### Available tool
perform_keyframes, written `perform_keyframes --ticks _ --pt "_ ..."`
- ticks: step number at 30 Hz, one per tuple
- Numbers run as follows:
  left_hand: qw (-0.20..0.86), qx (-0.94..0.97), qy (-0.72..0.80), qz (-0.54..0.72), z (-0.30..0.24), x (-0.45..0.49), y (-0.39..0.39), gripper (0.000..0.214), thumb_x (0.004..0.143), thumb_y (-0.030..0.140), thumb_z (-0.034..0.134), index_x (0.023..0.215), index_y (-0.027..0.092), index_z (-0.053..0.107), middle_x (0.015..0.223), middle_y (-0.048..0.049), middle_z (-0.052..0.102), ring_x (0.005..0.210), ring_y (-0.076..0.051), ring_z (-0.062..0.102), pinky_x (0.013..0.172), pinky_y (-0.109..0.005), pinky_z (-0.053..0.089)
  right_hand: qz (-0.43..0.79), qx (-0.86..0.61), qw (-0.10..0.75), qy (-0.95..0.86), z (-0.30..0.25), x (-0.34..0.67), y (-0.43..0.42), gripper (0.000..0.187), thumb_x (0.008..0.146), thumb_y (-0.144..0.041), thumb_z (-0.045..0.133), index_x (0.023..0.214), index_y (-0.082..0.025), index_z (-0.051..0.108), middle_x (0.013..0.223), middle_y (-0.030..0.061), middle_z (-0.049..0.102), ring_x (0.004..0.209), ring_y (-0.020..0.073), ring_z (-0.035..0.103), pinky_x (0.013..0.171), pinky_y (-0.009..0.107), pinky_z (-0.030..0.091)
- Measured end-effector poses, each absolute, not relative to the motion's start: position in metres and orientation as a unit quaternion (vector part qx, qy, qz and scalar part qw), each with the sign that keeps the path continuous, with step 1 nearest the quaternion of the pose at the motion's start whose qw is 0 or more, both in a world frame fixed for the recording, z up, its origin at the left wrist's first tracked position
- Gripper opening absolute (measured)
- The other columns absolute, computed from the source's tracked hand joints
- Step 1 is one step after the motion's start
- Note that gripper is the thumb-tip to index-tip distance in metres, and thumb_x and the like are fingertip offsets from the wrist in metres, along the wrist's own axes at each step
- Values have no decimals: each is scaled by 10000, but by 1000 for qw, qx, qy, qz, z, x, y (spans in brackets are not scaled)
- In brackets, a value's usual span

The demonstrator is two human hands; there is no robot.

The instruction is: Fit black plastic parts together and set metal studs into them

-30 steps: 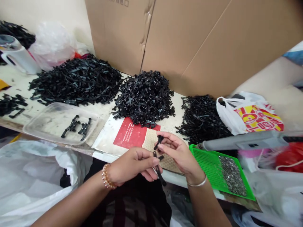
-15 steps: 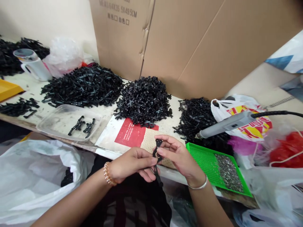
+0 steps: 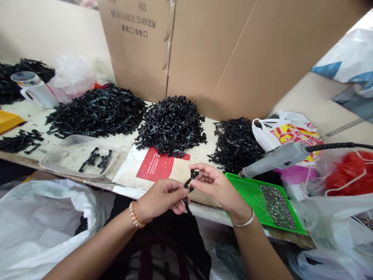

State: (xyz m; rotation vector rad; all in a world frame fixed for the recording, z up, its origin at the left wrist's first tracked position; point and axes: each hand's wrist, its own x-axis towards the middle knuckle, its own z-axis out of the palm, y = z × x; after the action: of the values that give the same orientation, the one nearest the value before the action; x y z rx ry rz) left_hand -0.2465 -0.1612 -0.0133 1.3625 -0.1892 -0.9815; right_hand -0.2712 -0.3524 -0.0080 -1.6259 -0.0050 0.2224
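Both hands meet at the table's front edge around one slim black hinged part (image 3: 188, 201). My left hand (image 3: 164, 196) pinches its middle between thumb and fingers, and the lower end hangs below. At the upper end, the thumb and fingers of my right hand (image 3: 214, 184) are closed on it. The fingers hide some of the part. Beneath the hands lies a beige textured pad (image 3: 179, 171), next to a red and white printed sheet (image 3: 151, 163). Behind the pad rises a heap of short black pieces (image 3: 171, 124).
A clear tray (image 3: 58, 157) holds a few black assemblies. More black heaps (image 3: 99, 111) line the back by the cardboard (image 3: 215, 50). At right are a green basket (image 3: 244, 194) with small metal pieces and a grey corded power tool (image 3: 274, 159). A white bag (image 3: 29, 217) hangs lower left.
The black part has turned and bent a little between my fingers, and its lower end has swung left. Both hands keep their hold. The camera view has shifted slightly.
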Motion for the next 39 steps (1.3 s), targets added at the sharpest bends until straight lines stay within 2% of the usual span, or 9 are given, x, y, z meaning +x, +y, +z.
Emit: perform_keyframes --ticks 8,16,24,30,32,36,39 --pt "649 628 -84 -421 -14 -245 -165 382 726 495 671 744 113 656 553 -14 618 471 -83 573 465 -158 476 125 -748 652 -6 -12 -268 -360 394 760 -306 702 1124 -203 594 794 -5 573 727 120 544 692 244 442" --pt "662 599 -65 -445 -23 -240 -162 398 713 509 683 759 114 673 580 -21 623 439 -59 531 440 -141 425 122 -683 720 15 -25 -266 -354 390 734 -319 733 1080 -209 590 874 2 595 799 119 560 764 242 448" --pt "663 598 -91 -440 -19 -237 -163 389 709 502 689 749 115 695 704 -38 656 502 -59 512 456 -157 417 139 -669 730 20 -28 -264 -359 398 737 -312 735 1090 -206 585 860 7 597 746 109 554 700 226 462" --pt "688 593 -66 -412 -24 -233 -164 321 704 434 720 729 115 688 646 -28 647 504 -58 517 489 -155 412 106 -665 739 18 -31 -264 -355 445 752 -292 721 1155 -218 547 864 3 596 752 111 557 687 229 480" --pt "720 584 -3 -375 -31 -234 -164 320 654 375 779 812 119 673 631 -10 646 506 -61 535 513 -162 431 60 -660 748 37 -35 -267 -348 482 743 -288 734 1176 -229 532 868 0 598 770 114 561 715 238 493" --pt "771 559 119 -283 -43 -238 -167 640 558 292 855 1120 147 584 631 29 644 499 -72 551 522 -182 451 -44 -643 758 106 -50 -273 -327 445 713 -323 768 1098 -218 571 869 9 609 802 132 577 751 261 519" --pt "795 532 145 -253 -48 -241 -169 630 566 295 853 1120 139 598 613 36 630 491 -68 543 505 -177 431 -86 -640 753 127 -61 -278 -314 434 725 -359 759 1092 -214 578 921 28 622 842 153 591 781 290 529"
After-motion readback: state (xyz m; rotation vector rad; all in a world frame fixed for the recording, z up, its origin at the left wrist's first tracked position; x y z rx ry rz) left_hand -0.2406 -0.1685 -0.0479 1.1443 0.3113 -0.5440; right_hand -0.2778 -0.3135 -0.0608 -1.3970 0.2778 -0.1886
